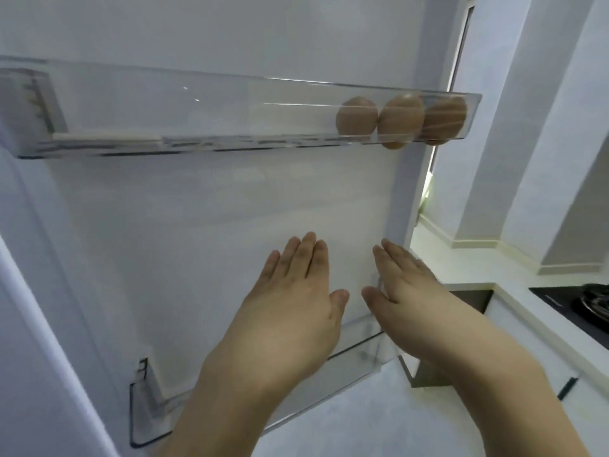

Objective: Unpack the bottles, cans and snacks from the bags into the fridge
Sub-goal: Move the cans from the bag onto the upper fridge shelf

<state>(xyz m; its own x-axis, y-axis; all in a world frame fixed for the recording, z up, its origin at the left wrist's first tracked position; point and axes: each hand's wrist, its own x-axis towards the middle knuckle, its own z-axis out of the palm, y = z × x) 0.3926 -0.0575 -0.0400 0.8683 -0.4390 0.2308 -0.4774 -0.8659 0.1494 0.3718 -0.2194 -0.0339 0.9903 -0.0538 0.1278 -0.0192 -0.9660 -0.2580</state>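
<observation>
Fridge door [204,206] was swung open, inner liner facing the camera. No bags, bottles, cans or snacks were in view, so where they sat can't be told from here.

Left hand [290,301] was flat, fingers straight and together, holding nothing. It hovered at or on the liner; contact can't be confirmed. Right hand [405,291] was just beside it, thumbs near each other, also released, fingers extended toward the door's outer edge.

Above both hands: upper door bin [131,103], clear plastic, long axis running left-right across the door. Three brown eggs [400,118] sat at its right end, above and beyond the right hand, touching in a row. Below the wrists: lower door bin [141,420], same orientation, nothing seen in it, partly hidden by the forearms.

Judgement: the bins are thin rigid plastic, light, probably brittle at the clips; grip at the end walls, not mid-rim. Bottles would go upright in the lower bin, necks up. Eggs are fragile; keep loads off that end.

Right of the right hand: counter [527,308] and hob [586,301].
</observation>
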